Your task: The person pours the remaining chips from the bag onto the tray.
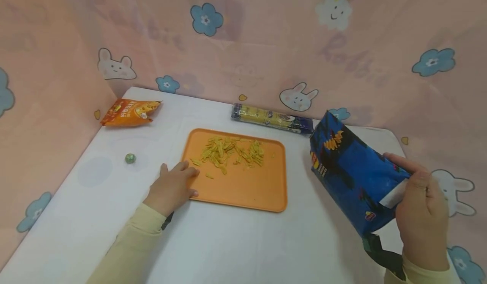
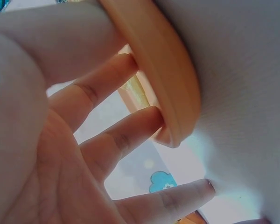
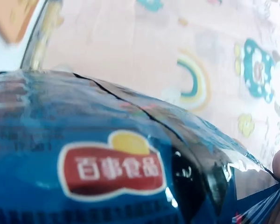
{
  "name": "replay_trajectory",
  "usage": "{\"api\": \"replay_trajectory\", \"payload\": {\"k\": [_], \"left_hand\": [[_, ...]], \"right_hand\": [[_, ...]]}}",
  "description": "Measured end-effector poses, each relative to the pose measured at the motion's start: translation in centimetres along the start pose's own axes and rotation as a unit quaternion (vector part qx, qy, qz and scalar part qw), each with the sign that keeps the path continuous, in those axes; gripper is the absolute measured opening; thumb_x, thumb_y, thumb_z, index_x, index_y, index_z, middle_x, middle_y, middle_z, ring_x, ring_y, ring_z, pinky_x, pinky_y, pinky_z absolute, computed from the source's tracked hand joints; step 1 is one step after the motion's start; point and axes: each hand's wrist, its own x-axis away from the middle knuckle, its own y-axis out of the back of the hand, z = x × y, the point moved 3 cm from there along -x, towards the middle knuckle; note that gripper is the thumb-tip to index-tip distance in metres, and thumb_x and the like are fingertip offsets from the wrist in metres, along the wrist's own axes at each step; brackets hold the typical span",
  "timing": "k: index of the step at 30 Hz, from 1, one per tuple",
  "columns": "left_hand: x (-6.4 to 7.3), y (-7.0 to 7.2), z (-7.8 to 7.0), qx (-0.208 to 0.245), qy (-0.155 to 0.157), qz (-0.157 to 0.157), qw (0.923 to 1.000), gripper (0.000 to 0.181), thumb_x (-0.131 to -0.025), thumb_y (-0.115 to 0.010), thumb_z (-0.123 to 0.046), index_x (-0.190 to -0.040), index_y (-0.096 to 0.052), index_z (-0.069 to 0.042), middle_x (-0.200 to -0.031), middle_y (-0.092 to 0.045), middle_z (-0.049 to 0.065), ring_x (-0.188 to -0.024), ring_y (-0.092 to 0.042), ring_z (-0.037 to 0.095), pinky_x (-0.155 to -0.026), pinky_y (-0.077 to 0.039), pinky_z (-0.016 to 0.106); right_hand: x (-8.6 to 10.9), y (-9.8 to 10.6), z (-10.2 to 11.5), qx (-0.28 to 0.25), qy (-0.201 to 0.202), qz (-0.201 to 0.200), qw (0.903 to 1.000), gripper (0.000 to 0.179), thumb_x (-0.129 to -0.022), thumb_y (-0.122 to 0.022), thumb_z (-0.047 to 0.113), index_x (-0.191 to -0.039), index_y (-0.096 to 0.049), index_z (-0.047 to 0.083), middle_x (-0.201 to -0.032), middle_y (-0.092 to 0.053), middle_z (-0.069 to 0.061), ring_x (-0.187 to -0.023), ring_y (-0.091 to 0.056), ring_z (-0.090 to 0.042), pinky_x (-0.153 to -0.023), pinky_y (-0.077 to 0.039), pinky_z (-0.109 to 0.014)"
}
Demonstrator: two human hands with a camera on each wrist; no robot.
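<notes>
An orange tray [image 1: 236,191] lies on the white table, with thin yellow snack pieces [image 1: 218,151] scattered over its far half. At the tray's left edge is my left hand [image 1: 173,187]; in the left wrist view its spread, nearly straight fingers [image 2: 123,135] touch the tray's rim [image 2: 172,79]. My right hand [image 1: 424,208] grips one end of a blue chip bag [image 1: 354,170], tilted and raised to the right of the tray. Close up in the right wrist view, the bag [image 3: 107,163] looks puffed and shiny, and a fingertip pinches its corner.
An orange snack packet [image 1: 131,113] sits at the table's far left. Nearer lies a small green wrapped ball [image 1: 130,158]. Along the back edge stretches a long yellow and dark-blue packet [image 1: 270,118]. Pink patterned cloth [image 1: 243,43] hangs behind and beside the table.
</notes>
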Motion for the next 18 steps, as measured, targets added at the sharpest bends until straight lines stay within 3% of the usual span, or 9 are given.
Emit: {"api": "replay_trajectory", "payload": {"k": [4,9,12,13,16,18], "left_hand": [[0.0,0.0,0.0,0.001,0.001,0.001,1.0000,0.060,-0.088,-0.088,-0.029,-0.142,-0.068,-0.010,-0.160,-0.047,0.023,-0.133,-0.035,0.074,-0.095,-0.049,0.075],[-0.1,-0.1,0.0,0.000,0.001,0.003,1.0000,0.061,-0.088,-0.088,-0.029,-0.142,-0.068,-0.010,-0.160,-0.047,0.023,-0.133,-0.035,0.074,-0.095,-0.049,0.074],[-0.2,-0.2,0.1,0.000,0.004,0.005,1.0000,0.061,-0.088,-0.089,-0.029,-0.142,-0.068,-0.011,-0.160,-0.047,0.022,-0.134,-0.034,0.074,-0.095,-0.050,0.074],[-0.2,-0.2,0.1,0.000,0.005,0.005,1.0000,0.061,-0.088,-0.089,-0.029,-0.143,-0.068,-0.011,-0.160,-0.047,0.022,-0.134,-0.034,0.074,-0.094,-0.050,0.074],[-0.2,-0.2,0.2,-0.003,0.004,0.004,1.0000,0.061,-0.088,-0.089,-0.029,-0.142,-0.068,-0.011,-0.160,-0.047,0.022,-0.134,-0.034,0.074,-0.093,-0.050,0.075],[-0.2,-0.2,0.2,-0.004,0.003,0.003,1.0000,0.061,-0.088,-0.089,-0.030,-0.142,-0.068,-0.011,-0.160,-0.047,0.022,-0.134,-0.034,0.074,-0.092,-0.050,0.075]], "right_hand": [[-0.8,1.3,-1.4,0.018,0.028,-0.065,0.9973,0.052,-0.118,-0.023,0.035,-0.147,-0.065,0.031,-0.145,-0.058,-0.008,-0.112,-0.053,-0.016,-0.098,-0.042,-0.026],[-1.6,2.3,-3.0,0.061,0.050,-0.102,0.9916,0.047,-0.117,-0.031,0.039,-0.148,-0.065,0.031,-0.138,-0.064,-0.013,-0.094,-0.050,-0.004,-0.080,-0.036,-0.016],[-1.9,2.0,-3.4,0.090,0.124,-0.078,0.9852,0.052,-0.116,-0.034,0.040,-0.148,-0.065,0.014,-0.141,-0.062,-0.026,-0.111,-0.064,-0.025,-0.101,-0.050,-0.033],[-1.9,1.7,-3.6,0.108,0.153,-0.064,0.9802,0.053,-0.116,-0.035,0.040,-0.147,-0.064,0.007,-0.143,-0.061,-0.028,-0.120,-0.064,-0.035,-0.110,-0.047,-0.044],[-1.8,0.5,-4.2,0.162,0.252,-0.007,0.9541,0.049,-0.117,-0.040,0.028,-0.144,-0.058,-0.008,-0.145,-0.055,-0.035,-0.129,-0.049,-0.063,-0.113,-0.032,-0.072],[-1.6,-0.6,-4.8,0.198,0.294,0.029,0.9347,0.042,-0.115,-0.046,0.019,-0.145,-0.057,-0.008,-0.148,-0.053,-0.034,-0.130,-0.048,-0.062,-0.113,-0.032,-0.072]]}}
